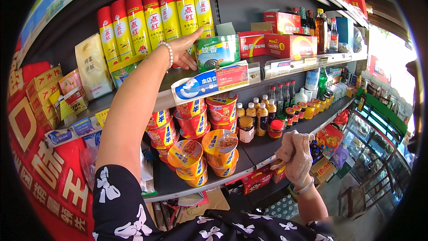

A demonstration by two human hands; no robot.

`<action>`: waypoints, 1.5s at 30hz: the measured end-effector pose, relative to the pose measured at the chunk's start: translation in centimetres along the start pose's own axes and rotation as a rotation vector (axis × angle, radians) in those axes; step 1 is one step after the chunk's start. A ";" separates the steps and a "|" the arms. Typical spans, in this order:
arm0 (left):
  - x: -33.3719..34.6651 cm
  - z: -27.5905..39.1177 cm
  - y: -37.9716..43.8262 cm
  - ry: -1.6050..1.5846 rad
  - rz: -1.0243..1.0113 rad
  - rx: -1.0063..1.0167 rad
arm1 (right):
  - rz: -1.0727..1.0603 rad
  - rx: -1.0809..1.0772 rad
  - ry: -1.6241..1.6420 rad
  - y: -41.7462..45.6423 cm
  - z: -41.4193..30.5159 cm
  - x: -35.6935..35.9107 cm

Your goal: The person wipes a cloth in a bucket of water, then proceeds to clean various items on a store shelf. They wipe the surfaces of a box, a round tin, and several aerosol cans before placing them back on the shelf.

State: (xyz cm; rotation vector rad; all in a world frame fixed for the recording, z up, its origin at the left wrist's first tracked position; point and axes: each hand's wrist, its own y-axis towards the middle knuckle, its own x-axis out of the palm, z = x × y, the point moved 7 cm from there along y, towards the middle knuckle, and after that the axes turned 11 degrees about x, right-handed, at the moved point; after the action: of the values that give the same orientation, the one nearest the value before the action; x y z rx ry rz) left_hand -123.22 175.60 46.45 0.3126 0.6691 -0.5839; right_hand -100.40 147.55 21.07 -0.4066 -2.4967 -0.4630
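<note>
My left hand (183, 53), with a bead bracelet at the wrist, reaches onto the upper shelf. Its fingers are at the left side of a green mosquito coil box (218, 53); whether they grip it cannot be told. Behind the hand stands a row of red-and-yellow insecticide spray cans (153, 23). My right hand (297, 162) is raised in front of the lower shelf, closed around a bunched beige cloth (296, 147), with a bangle at the wrist. Stacked instant noodle tubs (219, 144) stand on the lower shelf between my arms.
Red battery boxes (291, 46) and dark bottles (321, 30) stand right on the upper shelf. Below are jars (245, 129) and small bottles (261, 118). A label strip (214, 82) hangs along the shelf edge. A tissue pack (92, 65) stands left; a wooden chair (364, 187) is at lower right.
</note>
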 end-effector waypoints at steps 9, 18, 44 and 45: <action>1.4 2.1 -1.2 0.071 0.051 0.090 | -0.030 0.151 0.101 0.5 3.2 1.4; -14.7 3.9 -15.2 0.435 0.656 0.389 | -0.042 0.161 0.175 -0.9 4.6 1.5; -15.9 -10.7 -15.0 0.133 0.579 0.229 | -0.069 0.262 0.089 -3.9 9.2 6.1; -16.1 -10.6 -14.8 0.124 0.572 0.267 | -0.071 0.273 0.104 -4.2 9.3 6.4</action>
State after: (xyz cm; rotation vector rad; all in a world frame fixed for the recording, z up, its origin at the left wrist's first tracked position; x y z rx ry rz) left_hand -147.48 175.10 47.85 0.7645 0.5847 -0.1025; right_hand -111.43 148.79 16.48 -0.1817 -2.4341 -0.1613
